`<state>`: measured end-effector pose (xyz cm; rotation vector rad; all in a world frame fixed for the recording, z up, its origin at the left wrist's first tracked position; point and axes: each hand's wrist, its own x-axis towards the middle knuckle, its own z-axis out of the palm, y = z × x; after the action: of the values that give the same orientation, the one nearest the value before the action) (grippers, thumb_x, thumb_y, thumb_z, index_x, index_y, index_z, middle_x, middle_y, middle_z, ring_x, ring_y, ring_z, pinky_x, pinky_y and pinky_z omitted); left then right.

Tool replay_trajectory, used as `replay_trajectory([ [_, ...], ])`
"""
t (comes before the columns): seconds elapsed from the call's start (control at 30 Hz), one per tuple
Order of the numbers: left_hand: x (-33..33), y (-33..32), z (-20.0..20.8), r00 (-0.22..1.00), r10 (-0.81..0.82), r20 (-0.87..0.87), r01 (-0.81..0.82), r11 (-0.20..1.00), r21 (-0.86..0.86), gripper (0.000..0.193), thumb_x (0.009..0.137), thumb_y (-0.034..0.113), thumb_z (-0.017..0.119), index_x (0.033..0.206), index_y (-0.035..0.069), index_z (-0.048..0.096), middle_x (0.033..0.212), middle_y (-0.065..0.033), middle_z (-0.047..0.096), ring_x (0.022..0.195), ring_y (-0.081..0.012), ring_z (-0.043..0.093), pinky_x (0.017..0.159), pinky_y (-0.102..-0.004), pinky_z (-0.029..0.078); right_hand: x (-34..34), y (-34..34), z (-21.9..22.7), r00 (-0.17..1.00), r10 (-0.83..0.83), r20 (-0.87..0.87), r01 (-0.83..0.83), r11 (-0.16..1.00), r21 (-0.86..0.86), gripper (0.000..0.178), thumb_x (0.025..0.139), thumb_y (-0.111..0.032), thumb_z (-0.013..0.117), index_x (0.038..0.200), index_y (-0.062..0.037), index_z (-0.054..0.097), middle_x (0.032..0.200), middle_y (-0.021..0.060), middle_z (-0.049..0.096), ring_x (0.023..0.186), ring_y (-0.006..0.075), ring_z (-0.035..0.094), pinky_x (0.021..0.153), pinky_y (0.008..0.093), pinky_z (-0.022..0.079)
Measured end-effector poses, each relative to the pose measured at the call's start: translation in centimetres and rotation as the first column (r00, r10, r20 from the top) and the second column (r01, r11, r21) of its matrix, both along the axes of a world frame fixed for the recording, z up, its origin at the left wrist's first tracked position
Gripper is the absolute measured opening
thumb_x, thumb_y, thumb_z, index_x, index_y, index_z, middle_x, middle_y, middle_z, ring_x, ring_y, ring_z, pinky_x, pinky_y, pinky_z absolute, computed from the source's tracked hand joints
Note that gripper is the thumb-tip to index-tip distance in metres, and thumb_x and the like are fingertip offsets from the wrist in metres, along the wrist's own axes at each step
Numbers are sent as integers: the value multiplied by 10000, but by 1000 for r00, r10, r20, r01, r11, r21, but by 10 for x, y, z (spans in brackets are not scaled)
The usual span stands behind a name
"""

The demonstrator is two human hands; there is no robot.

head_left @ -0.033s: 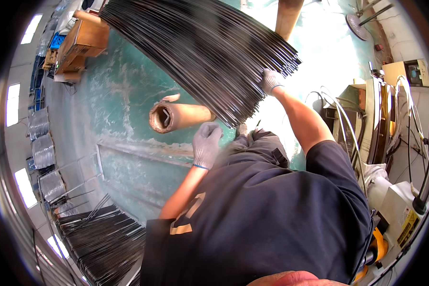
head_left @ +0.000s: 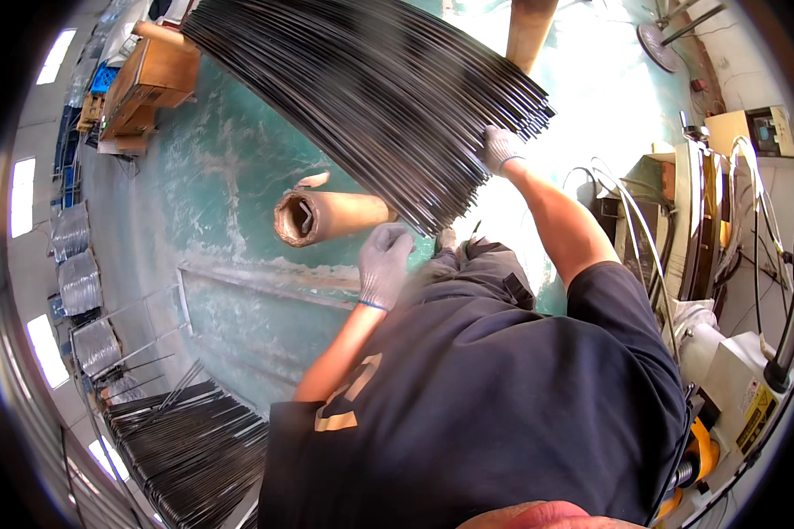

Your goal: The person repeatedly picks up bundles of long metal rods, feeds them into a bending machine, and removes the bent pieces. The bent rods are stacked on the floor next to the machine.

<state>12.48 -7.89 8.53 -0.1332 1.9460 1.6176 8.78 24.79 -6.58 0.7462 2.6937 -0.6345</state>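
Note:
A wide bundle of thin black rods (head_left: 353, 97) slants from the upper left toward me, its near ends spread in a ragged row. My right hand (head_left: 503, 150), in a pale knit glove, is closed at the rod ends, with its fingertips partly hidden among them. Left of the bundle's lowest ends, my left hand (head_left: 384, 264) wears a matching glove. Its fingers are curled closed, and whatever they may hold is hidden. Just beyond that hand lies a thick brown cardboard roll (head_left: 335, 219), with its hollow end facing left.
Another brown tube (head_left: 529, 35) stands beyond the bundle. More black rods (head_left: 190, 450) lie on a rack at lower left. Cardboard boxes (head_left: 154, 75) sit at upper left. Machinery with loose white hoses (head_left: 635, 207) lines the right side. A round metal base (head_left: 660, 48) is at upper right.

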Motion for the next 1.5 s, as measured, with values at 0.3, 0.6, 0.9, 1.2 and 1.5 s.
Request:
replay_trajectory([
  [0.3, -37, 62, -56, 952, -135, 276, 94, 983, 157, 197, 995, 207, 604, 1068, 23, 601, 936, -99, 678, 775, -203, 672, 732, -346, 568, 125, -29, 99, 999, -40, 4, 40, 982, -184, 339, 948, -299, 658, 1017, 32, 624, 905, 296, 678, 904, 468, 674, 798, 520, 523],
  [0.6, -133, 102, -112, 720, 3, 694, -442, 773, 456, 326, 1059, 385, 524, 1058, 62, 573, 1008, -128, 650, 990, -300, 642, 946, -506, 531, 467, -156, 204, 835, -465, 294, 448, 885, 127, 253, 857, -261, 738, 1038, -119, 632, 814, 188, 699, 842, 421, 686, 744, 530, 528],
  [0.9, -73, 98, -67, 694, -224, 685, -266, 804, 532, 177, 1006, 133, 575, 975, -34, 624, 903, -146, 647, 850, -279, 637, 818, -423, 556, 520, -230, 159, 732, -652, -195, 663, 618, 423, 127, 808, -75, 637, 913, -146, 627, 735, 128, 630, 728, 364, 641, 656, 486, 497],
  [1.2, -52, 184, 109, 728, -626, 281, 49, 456, 889, 153, 1047, 145, 570, 1126, 16, 593, 905, -38, 578, 776, -155, 532, 785, -352, 495, 708, -283, 122, 183, -942, -282, 875, 25, 484, 348, 823, -30, 662, 1167, -82, 643, 1095, 195, 675, 1092, 394, 609, 970, 473, 480],
  [1.5, 235, 276, 113, 534, -823, 195, 413, 456, 789, 144, 1021, 66, 599, 1164, 47, 611, 973, -84, 646, 887, -216, 617, 940, -428, 526, 683, -250, 116, -835, -373, 404, -513, 262, -818, 224, 948, -62, 576, 1106, 69, 668, 1143, 196, 698, 1143, 334, 647, 1133, 500, 450],
])
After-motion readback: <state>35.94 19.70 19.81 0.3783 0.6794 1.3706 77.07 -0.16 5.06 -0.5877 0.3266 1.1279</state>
